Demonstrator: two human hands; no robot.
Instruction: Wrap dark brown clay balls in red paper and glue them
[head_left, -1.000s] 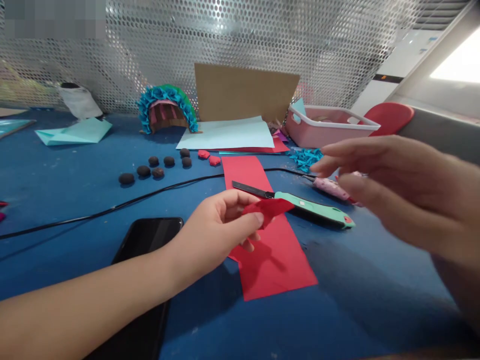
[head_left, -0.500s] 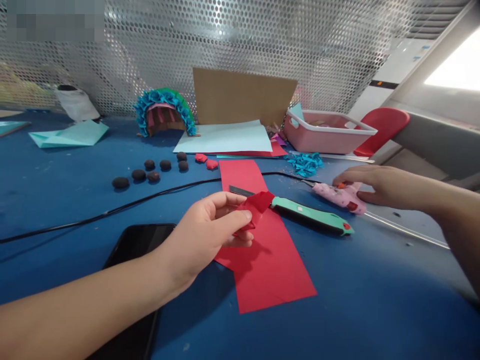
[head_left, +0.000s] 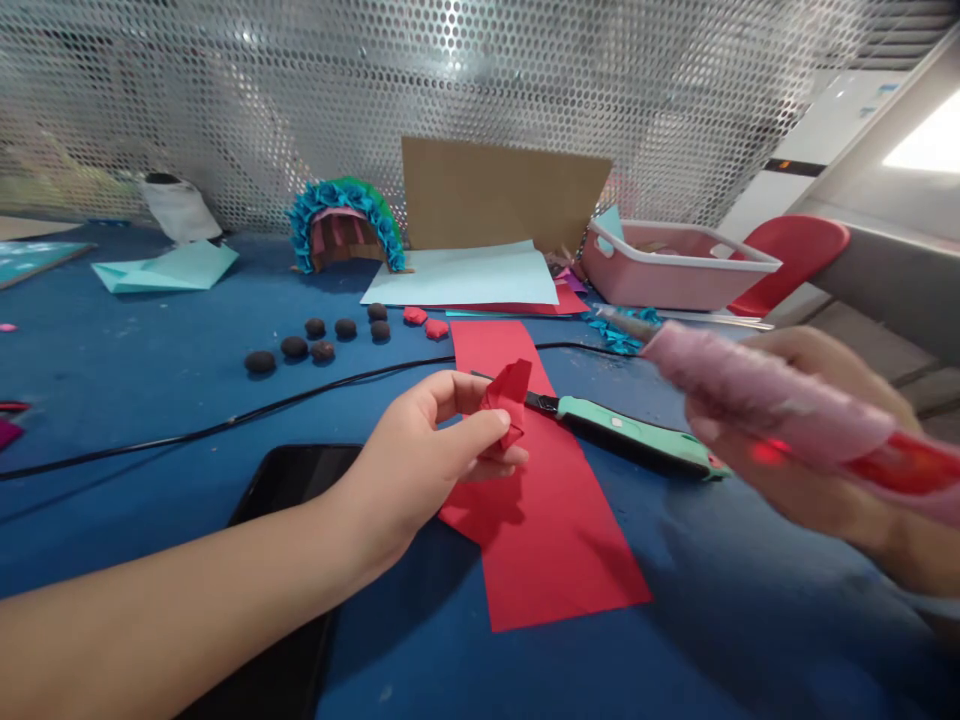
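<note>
Left hand [head_left: 431,440], thumb and fingers pinching a folded red paper [head_left: 513,390] above a red strip [head_left: 559,540], right hand [head_left: 799,495], fingers curled about a pink glue gun [head_left: 765,390] raised at right, pointing left, green cutter [head_left: 637,432] across the strip's right edge, black phone [head_left: 296,478] at near left.

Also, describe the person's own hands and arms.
The left hand is bare, no ring or bracelet showing, and the left forearm has no sleeve in view. The right hand is ungloved too, but blurred: rings or cuffs can't be made out.
</note>
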